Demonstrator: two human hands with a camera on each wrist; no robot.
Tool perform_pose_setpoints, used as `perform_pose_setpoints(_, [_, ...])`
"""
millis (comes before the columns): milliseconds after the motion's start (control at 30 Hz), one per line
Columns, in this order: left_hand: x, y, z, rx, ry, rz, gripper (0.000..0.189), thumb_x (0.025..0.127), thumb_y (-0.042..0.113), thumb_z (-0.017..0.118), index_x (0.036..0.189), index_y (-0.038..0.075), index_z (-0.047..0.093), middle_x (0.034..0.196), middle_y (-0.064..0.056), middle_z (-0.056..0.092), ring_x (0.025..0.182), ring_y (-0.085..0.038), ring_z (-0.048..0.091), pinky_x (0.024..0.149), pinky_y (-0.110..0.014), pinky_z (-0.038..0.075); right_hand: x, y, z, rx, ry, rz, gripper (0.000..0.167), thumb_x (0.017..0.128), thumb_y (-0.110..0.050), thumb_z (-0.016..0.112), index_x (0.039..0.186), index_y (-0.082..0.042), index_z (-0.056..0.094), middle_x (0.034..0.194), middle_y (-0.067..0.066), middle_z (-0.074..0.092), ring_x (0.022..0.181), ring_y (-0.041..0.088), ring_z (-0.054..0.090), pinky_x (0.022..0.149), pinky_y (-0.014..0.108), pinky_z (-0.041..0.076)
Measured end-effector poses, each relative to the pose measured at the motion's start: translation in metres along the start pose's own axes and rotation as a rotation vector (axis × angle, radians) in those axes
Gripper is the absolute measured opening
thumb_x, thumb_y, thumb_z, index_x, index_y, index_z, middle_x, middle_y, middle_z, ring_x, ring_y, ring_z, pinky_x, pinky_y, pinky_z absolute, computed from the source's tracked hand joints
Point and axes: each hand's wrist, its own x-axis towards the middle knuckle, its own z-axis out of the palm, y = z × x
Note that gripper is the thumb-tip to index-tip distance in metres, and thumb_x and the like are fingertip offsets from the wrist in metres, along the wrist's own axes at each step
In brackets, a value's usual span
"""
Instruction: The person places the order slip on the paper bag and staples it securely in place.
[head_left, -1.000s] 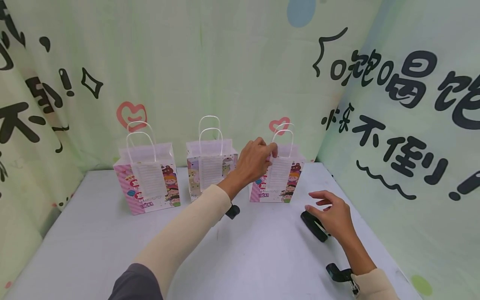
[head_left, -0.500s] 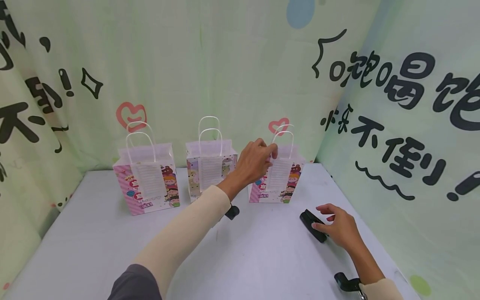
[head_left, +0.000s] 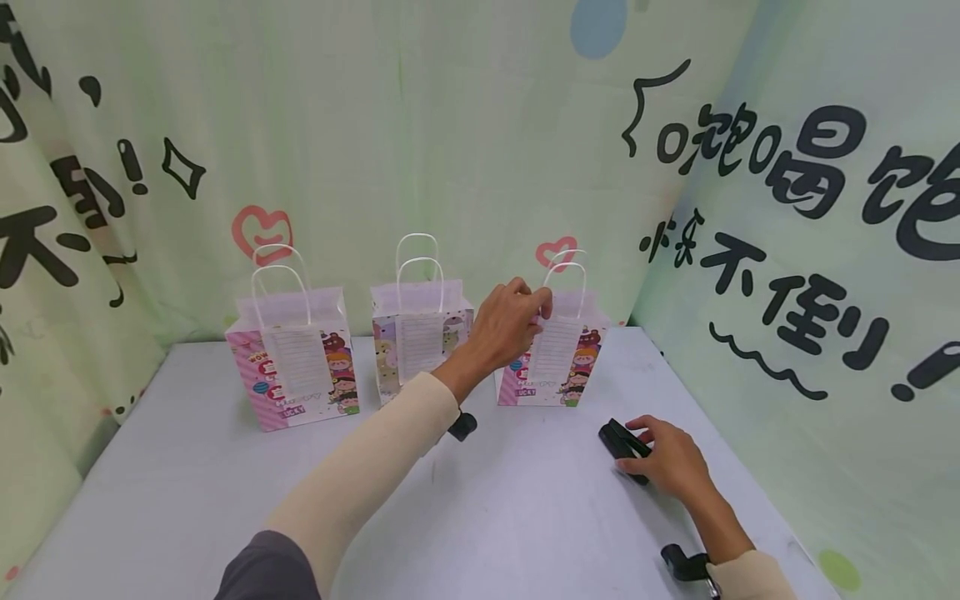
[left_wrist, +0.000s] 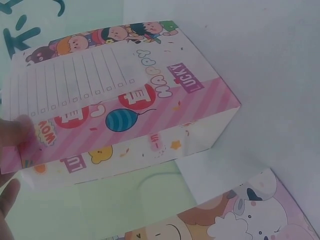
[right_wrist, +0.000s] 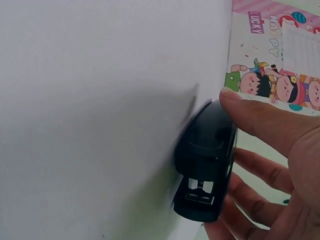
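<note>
In the head view my left hand (head_left: 508, 327) pinches the top edge of the right-hand pink paper gift bag (head_left: 551, 392). The left wrist view shows the thumb (left_wrist: 22, 131) against the bag's printed front, with the other fingers at the side of the bag. A white lined panel (left_wrist: 75, 82) covers part of that front. My right hand (head_left: 673, 462) holds a black stapler (head_left: 622, 450) on the table, thumb on the near side and fingers on the far side. Up close, the right wrist view has the stapler (right_wrist: 207, 137) with its front end toward the camera.
Two more paper gift bags stand upright to the left: a pink one (head_left: 300, 367) and one with animal prints (head_left: 420, 342). White rope handles (head_left: 422, 260) rise from each bag. Printed curtains (head_left: 510, 125) enclose the white table (head_left: 495, 517). Dark wrist-worn devices (head_left: 684, 563) show near the cuffs.
My right hand has come down onto the stapler, its thumb and fingers now on either side of it. The left hand and the bags have stayed in place.
</note>
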Motion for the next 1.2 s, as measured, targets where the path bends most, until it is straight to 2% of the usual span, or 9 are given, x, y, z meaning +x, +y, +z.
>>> perform_pose_setpoints(233, [-0.001,-0.001,0.0,-0.002,0.005,0.001,0.012,0.099,0.025,0.076,0.109,0.021,0.07,0.117,-0.001,0.077,0.101,-0.016,0.06,0.088,-0.026,0.05,0.007,-0.003,0.008,-0.072,-0.001,-0.001,0.077,0.077,-0.034,0.096,0.135,0.004,0.062,0.121,0.028,0.067,0.105,0.039,0.061,0.09,0.057,0.054])
perform_pose_setpoints(433, [-0.002,-0.002,0.001,-0.009,0.02,0.013,0.011,0.099,0.023,0.076,0.107,0.02,0.069,0.116,-0.002,0.077,0.101,-0.017,0.061,0.088,-0.027,0.052,0.006,-0.01,0.007,-0.073,0.0,-0.055,0.07,0.08,-0.03,0.094,0.13,0.005,0.062,0.117,0.026,0.067,0.102,0.036,0.062,0.089,0.056,0.054])
perform_pose_setpoints(533, [-0.002,-0.002,0.002,-0.023,0.029,0.025,0.011,0.099,0.022,0.077,0.106,0.019,0.069,0.115,-0.002,0.077,0.101,-0.018,0.062,0.088,-0.028,0.053,0.005,-0.016,0.005,-0.014,0.01,-0.072,0.067,0.083,-0.032,0.092,0.131,0.003,0.059,0.118,0.026,0.067,0.103,0.036,0.062,0.088,0.055,0.055])
perform_pose_setpoints(700, [-0.002,-0.002,0.001,-0.04,0.044,0.028,0.011,0.099,0.022,0.077,0.105,0.019,0.069,0.114,-0.002,0.076,0.1,-0.018,0.063,0.088,-0.029,0.054,0.005,-0.03,-0.004,0.141,0.043,-0.11,0.072,0.086,-0.037,0.09,0.132,0.001,0.051,0.121,0.024,0.066,0.104,0.035,0.062,0.082,0.044,0.057])
perform_pose_setpoints(867, [-0.002,-0.004,0.001,-0.048,0.048,0.019,0.013,0.098,0.022,0.078,0.105,0.019,0.068,0.114,-0.003,0.076,0.1,-0.018,0.063,0.088,-0.029,0.055,0.007,-0.045,-0.015,0.261,0.099,-0.204,0.07,0.087,-0.033,0.09,0.131,-0.001,0.046,0.116,0.02,0.071,0.104,0.031,0.066,0.083,0.038,0.058])
perform_pose_setpoints(1000, [-0.002,-0.004,0.002,-0.053,0.048,0.017,0.013,0.098,0.022,0.078,0.104,0.019,0.067,0.115,-0.003,0.076,0.1,-0.019,0.064,0.087,-0.029,0.055,0.009,-0.056,-0.024,0.367,0.121,-0.243,0.068,0.089,-0.028,0.088,0.134,-0.004,0.043,0.121,0.023,0.071,0.108,0.036,0.072,0.091,0.046,0.064])
perform_pose_setpoints(1100, [-0.002,-0.005,0.002,-0.06,0.049,0.017,0.013,0.098,0.022,0.078,0.103,0.019,0.067,0.114,-0.003,0.076,0.1,-0.019,0.064,0.086,-0.029,0.054,0.011,-0.064,-0.03,0.433,0.134,-0.262,0.069,0.09,-0.025,0.087,0.138,-0.005,0.042,0.128,0.025,0.069,0.116,0.042,0.071,0.098,0.054,0.061])
perform_pose_setpoints(1200, [-0.002,-0.005,0.003,-0.071,0.049,0.02,0.012,0.098,0.021,0.078,0.102,0.019,0.067,0.113,-0.003,0.075,0.1,-0.018,0.063,0.086,-0.028,0.054,0.013,-0.069,-0.034,0.465,0.161,-0.309,0.069,0.09,-0.022,0.087,0.142,-0.004,0.045,0.132,0.024,0.068,0.124,0.044,0.067,0.103,0.057,0.057])
